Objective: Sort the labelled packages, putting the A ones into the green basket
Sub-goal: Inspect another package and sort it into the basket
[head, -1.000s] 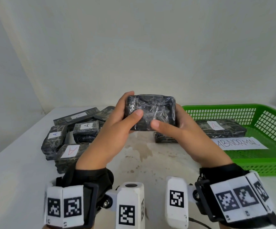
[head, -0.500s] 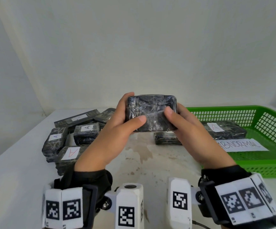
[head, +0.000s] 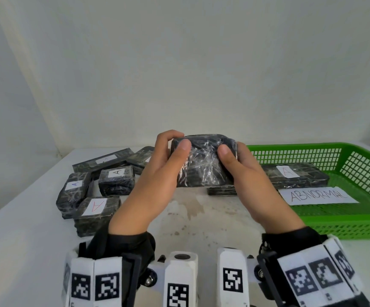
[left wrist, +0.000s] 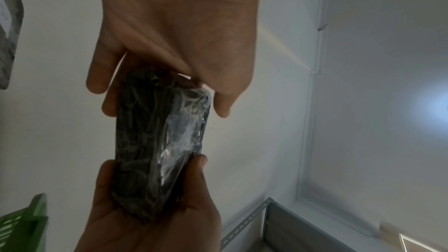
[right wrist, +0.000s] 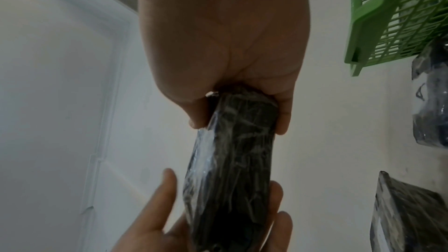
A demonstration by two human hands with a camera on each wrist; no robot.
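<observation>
A black plastic-wrapped package (head: 204, 162) is held up in front of me above the table, with no label showing on the side toward me. My left hand (head: 170, 151) grips its left end and my right hand (head: 230, 154) grips its right end, thumbs on the near face. The left wrist view shows the package (left wrist: 160, 145) between both hands, and so does the right wrist view, package (right wrist: 232, 160). The green basket (head: 356, 220) stands at the right and holds a long package labelled A (head: 294, 176) and a paper sign reading ABNORMAL (head: 316, 196).
Several black packages with white A labels (head: 91, 196) lie in a heap on the white table (head: 13, 251) at the left. Another flat package (head: 221, 190) lies under my hands beside the basket. A white wall stands close behind the table.
Both hands have turned the package, tilting its top edge away, and the thumbs have shifted higher on its near face. The hands stay at about the same height.
</observation>
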